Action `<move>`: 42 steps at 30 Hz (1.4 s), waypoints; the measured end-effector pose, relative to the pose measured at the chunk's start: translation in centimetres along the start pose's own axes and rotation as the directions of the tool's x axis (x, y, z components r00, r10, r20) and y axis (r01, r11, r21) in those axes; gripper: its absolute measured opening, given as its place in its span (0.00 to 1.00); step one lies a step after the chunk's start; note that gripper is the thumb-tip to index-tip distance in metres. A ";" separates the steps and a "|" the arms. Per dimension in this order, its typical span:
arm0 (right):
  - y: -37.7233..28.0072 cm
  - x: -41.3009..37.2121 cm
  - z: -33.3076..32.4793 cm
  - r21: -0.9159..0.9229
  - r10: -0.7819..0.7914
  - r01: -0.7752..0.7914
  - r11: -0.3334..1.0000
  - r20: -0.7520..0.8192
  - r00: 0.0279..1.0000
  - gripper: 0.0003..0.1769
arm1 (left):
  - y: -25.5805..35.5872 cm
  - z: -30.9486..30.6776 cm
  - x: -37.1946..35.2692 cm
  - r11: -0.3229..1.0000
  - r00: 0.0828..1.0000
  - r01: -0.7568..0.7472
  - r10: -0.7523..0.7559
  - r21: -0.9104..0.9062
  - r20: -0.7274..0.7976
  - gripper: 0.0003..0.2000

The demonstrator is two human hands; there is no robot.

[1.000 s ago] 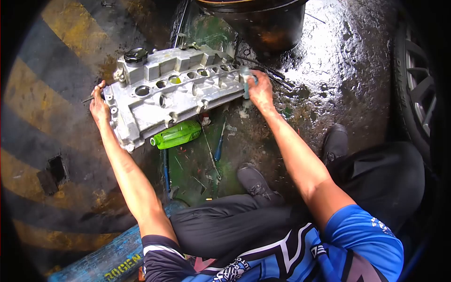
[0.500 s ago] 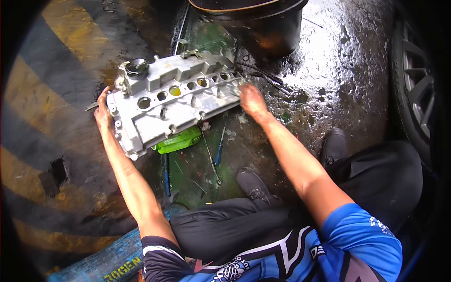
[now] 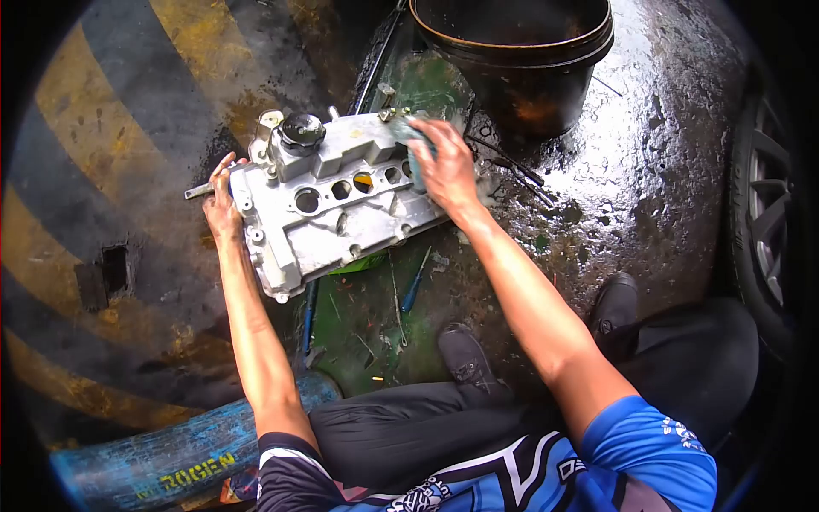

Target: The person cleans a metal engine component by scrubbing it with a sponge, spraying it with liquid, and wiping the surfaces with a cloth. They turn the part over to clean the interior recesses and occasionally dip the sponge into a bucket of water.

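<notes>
A silver engine valve cover (image 3: 375, 218) with a row of round holes lies tilted in front of me. A black oil filler cap (image 3: 302, 130) sits at its upper left. My left hand (image 3: 223, 205) grips the cover's left end, fingers curled over the edge and partly hidden behind it. Over the right part of the cover, my right hand (image 3: 448, 166) presses a grey-green rag (image 3: 418, 158) against the metal. That hand and rag hide the holes at that end. Under the cover a bright green object (image 3: 363, 263) shows only in part.
A dirty black bucket (image 3: 520, 77) stands beyond the cover. Screwdrivers with blue handles (image 3: 411, 294) lie on the oily floor near my shoes (image 3: 465, 358). A blue cylinder (image 3: 171, 452) is at lower left, a car wheel (image 3: 763, 196) at right.
My right hand has moved from the cover's right end up to its far side, with the rag now visible. The cover covers more of the green object. The whole view has shifted slightly.
</notes>
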State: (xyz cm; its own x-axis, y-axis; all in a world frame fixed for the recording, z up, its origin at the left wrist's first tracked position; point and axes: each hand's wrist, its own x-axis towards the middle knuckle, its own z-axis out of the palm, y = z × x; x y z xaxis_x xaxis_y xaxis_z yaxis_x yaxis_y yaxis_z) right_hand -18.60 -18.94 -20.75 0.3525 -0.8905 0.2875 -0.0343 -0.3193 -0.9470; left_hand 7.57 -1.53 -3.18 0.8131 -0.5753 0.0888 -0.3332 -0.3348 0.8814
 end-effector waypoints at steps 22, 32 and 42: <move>1.6 -0.5 0.1 -0.429 0.102 -0.049 0.902 0.100 0.990 0.14 | 3.3 1.3 -1.1 0.977 0.977 -0.193 0.200 0.094 -0.071 0.13; -3.8 4.5 -0.4 -0.267 -0.148 0.149 0.952 0.023 0.989 0.16 | 5.3 2.3 -2.0 0.967 0.967 -0.234 0.242 0.105 -0.076 0.13; -5.4 8.1 -0.5 -0.619 -0.053 0.305 0.724 0.391 0.919 0.12 | 9.2 3.7 -3.8 0.955 0.958 -0.285 0.285 0.079 0.005 0.12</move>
State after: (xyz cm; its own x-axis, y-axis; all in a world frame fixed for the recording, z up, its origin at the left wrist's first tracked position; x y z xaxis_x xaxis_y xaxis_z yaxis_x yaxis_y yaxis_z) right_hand -16.00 -24.54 -13.25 0.6912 -0.6747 0.2589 -0.4958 -0.7034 -0.5093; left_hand -0.38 -5.18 2.92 0.6818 -0.6509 0.3339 -0.5873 -0.2149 0.7803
